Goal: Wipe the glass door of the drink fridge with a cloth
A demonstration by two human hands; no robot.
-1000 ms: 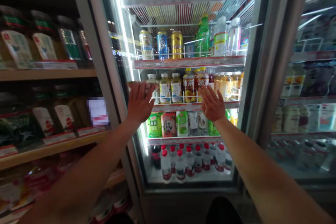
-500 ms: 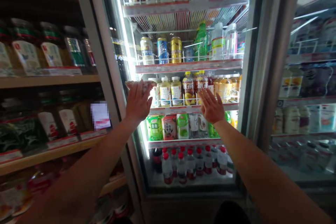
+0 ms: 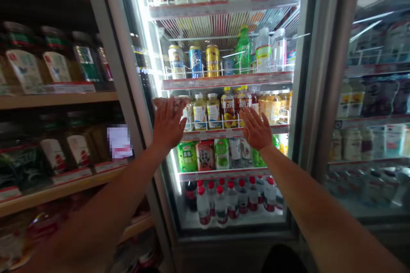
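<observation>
Lying under the fingers of the left hand (image 3: 168,127), a crumpled pale cloth (image 3: 183,102) is poking out on both sides, level with a row of bottled drinks (image 3: 206,111). Those fingers are extending straight and fairly close over it, thumb spreading wide; the hand is probably pressing the cloth flat rather than pinching it. The right hand (image 3: 257,130) is holding nothing that shows, its fingers straightening side by side and its thumb angling out; whether it is touching the pane (image 3: 144,69), I cannot tell.

Behind the pane, drinks are standing in rows, labels facing out, likely for easy reading: cans (image 3: 212,60) above the hands, packs (image 3: 206,155) lower, red-capped bottles (image 3: 221,207) at the bottom.

The left upright (image 3: 119,72) is slanting down near the left hand, while the right upright (image 3: 315,94) is standing farther from the right one. Room is opening between the hands and down toward the lower frame (image 3: 237,239). Farther left, wooden shelves (image 3: 57,99) are carrying more bottles.
</observation>
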